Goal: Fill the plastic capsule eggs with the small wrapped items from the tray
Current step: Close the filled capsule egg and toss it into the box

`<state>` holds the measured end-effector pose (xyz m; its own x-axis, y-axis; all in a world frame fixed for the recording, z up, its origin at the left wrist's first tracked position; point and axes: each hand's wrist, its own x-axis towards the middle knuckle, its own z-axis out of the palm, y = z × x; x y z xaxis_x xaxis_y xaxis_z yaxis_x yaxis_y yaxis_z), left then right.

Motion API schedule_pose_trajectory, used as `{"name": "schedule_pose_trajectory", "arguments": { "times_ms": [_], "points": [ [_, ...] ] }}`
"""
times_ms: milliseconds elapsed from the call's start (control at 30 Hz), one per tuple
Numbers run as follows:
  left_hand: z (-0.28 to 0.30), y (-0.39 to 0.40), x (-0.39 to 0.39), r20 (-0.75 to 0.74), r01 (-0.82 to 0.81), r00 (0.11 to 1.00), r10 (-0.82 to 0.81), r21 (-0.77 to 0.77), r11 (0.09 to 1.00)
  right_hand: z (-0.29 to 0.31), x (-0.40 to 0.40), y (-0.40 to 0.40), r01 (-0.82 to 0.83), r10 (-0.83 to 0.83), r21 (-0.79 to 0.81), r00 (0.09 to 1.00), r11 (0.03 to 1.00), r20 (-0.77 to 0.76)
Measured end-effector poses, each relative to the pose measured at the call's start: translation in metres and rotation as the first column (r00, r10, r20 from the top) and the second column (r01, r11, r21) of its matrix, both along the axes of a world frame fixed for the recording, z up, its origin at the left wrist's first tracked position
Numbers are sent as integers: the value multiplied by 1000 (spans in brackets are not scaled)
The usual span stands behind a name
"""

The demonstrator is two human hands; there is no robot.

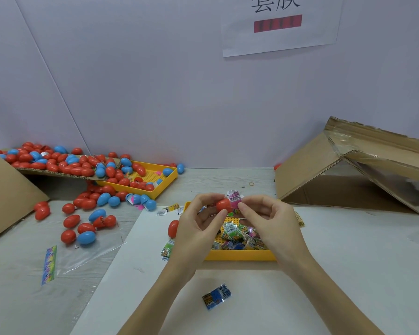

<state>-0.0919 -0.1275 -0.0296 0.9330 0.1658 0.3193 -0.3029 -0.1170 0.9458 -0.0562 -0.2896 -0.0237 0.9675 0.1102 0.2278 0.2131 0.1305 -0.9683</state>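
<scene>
A blue wrapped packet (216,296) lies nearest on the table (348,262), its print unreadable. Above the yellow tray (240,256) of packets, the left hand (201,218) pinches a red egg half (223,205) steady while the right hand (269,213) pinches a pink barcoded packet (235,199) against its mouth, apparently stuffing it in.

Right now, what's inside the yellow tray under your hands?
The yellow tray holds a heap of small wrapped packets, green, pink and blue. The left hand and right hand cover parts of it, so I can't see what lies beneath them.
</scene>
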Motion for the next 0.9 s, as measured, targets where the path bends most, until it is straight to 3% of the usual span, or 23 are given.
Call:
{"name": "schedule_pose_trajectory", "arguments": {
  "times_ms": [500,900],
  "points": [
    [3,1,0,6,-5,1000,5,-39,999,-1,-1,1,-29,29,6,1000,1000,0],
    [1,0,0,13,-27,1000,27,1,1000,-2,-5,5,51,-50,-37,998,998,44]
  ]
}}
